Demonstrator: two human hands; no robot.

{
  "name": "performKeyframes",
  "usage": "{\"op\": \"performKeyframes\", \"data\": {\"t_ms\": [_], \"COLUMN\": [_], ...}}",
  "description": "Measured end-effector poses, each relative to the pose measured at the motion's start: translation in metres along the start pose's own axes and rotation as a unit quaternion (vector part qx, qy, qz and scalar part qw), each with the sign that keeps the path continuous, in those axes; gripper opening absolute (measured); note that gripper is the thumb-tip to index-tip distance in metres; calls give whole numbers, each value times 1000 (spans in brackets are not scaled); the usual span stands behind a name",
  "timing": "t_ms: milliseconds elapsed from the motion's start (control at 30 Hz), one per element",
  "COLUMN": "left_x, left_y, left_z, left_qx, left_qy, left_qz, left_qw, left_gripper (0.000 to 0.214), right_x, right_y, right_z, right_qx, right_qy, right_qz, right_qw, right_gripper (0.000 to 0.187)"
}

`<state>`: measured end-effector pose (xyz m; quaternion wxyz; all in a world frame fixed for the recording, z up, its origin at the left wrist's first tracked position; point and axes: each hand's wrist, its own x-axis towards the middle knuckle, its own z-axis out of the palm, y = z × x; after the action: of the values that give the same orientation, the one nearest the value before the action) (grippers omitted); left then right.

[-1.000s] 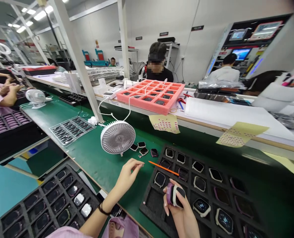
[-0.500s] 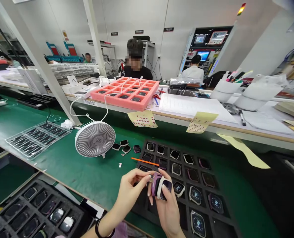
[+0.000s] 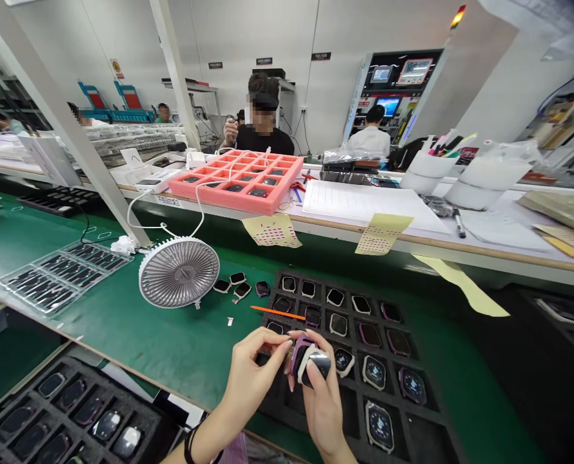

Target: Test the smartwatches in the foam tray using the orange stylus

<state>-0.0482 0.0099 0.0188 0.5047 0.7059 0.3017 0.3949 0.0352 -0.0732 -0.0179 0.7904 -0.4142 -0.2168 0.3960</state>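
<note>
Watches [image 3: 316, 359] fill right grip [image 3: 324, 406], left grip [image 3: 252, 364] pinched, above green bench [image 3: 180, 341] before pale wall [image 3: 287, 29].

left hand [image 3: 255, 356], apart from the purple watch [image 3: 300, 347] a second ago, now at its side at lower centre, pale watch [image 3: 322, 362] newly catching light on its screen, white slip [image 3: 230, 321] now visible, co-worker's hand [image 3: 229, 132] raised at upper centre, fan [image 3: 179, 272] farther left in frame

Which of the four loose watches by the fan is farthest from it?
The rightmost watch, near the upper left corner of the black tray. It sits apart; the other three watches bunch together closer to the fan.
</note>
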Motion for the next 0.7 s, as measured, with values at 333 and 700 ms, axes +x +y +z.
{"op": "performKeyframes", "data": {"t_ms": [333, 700], "left_x": [4, 4], "left_y": [1, -8], "left_z": [0, 11], "left_qx": [-9, -232], "left_qy": [-21, -40], "left_qz": [-2, -147], "left_qw": [1000, 961], "left_gripper": [11, 24], "right_x": [-1, -5], "right_y": [-1, 0], "right_z": [7, 14], "right_qx": [10, 59], "right_qy": [24, 44], "right_qz": [-18, -8], "right_qw": [999, 997], "right_gripper": [34, 33]}}
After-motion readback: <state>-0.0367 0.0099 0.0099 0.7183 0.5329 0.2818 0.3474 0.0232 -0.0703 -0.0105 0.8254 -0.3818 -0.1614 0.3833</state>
